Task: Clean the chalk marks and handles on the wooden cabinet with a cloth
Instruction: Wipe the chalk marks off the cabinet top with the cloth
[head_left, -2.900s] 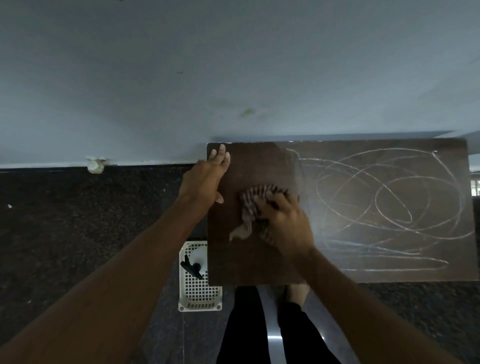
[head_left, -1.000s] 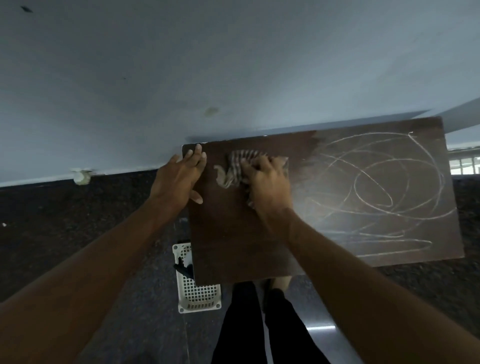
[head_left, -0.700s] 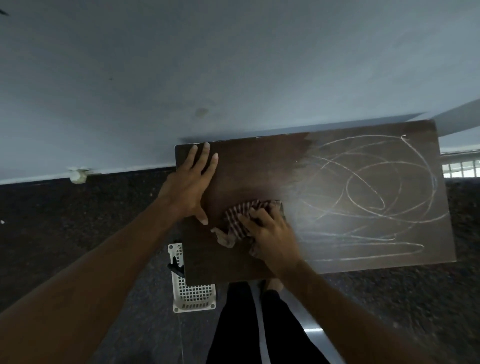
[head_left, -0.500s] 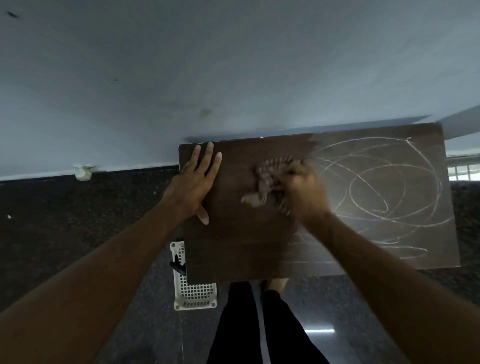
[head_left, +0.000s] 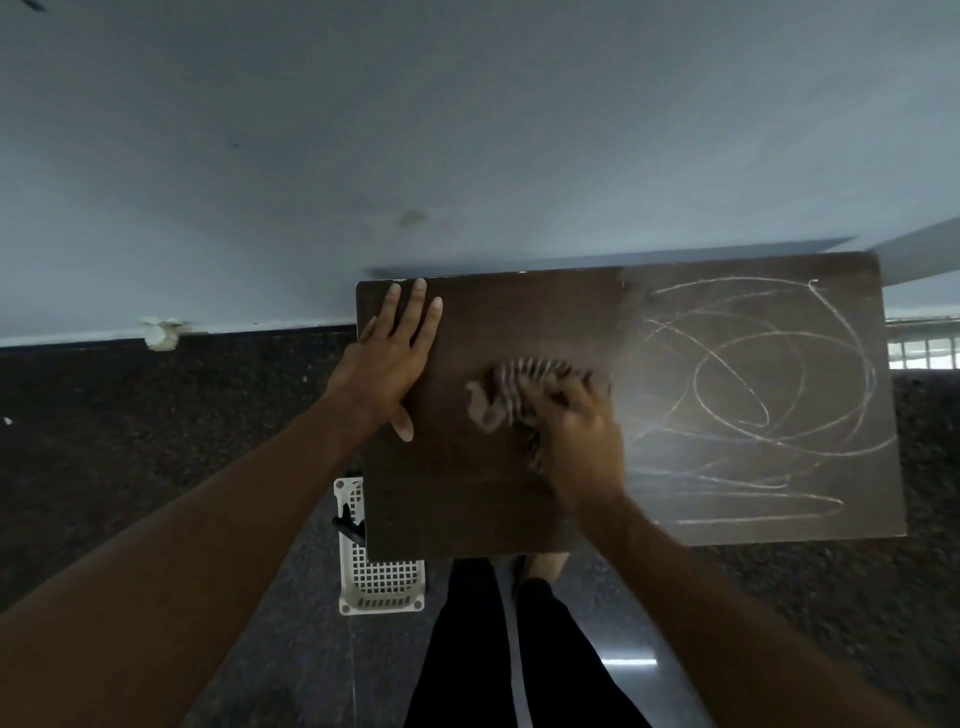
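Observation:
I look straight down on the dark wooden cabinet top (head_left: 467, 499). White chalk marks (head_left: 753, 395) loop over its right half; the left half shows no marks. My right hand (head_left: 582, 441) holds a striped cloth (head_left: 514, 389) bunched under its fingers near the middle of the top, blurred by motion. My left hand (head_left: 389, 358) lies flat with straight fingers on the top's far left corner. No handles are in view.
A white perforated plastic basket (head_left: 379, 577) stands on the dark speckled floor, partly under the cabinet's left front edge. My legs in black trousers (head_left: 493, 649) are right in front. A pale wall (head_left: 467, 130) runs behind the cabinet.
My right hand has kept rubbing the cloth back and forth; from half a second ago it has slid nearer to me and slightly left. My left hand stays flat on the corner.

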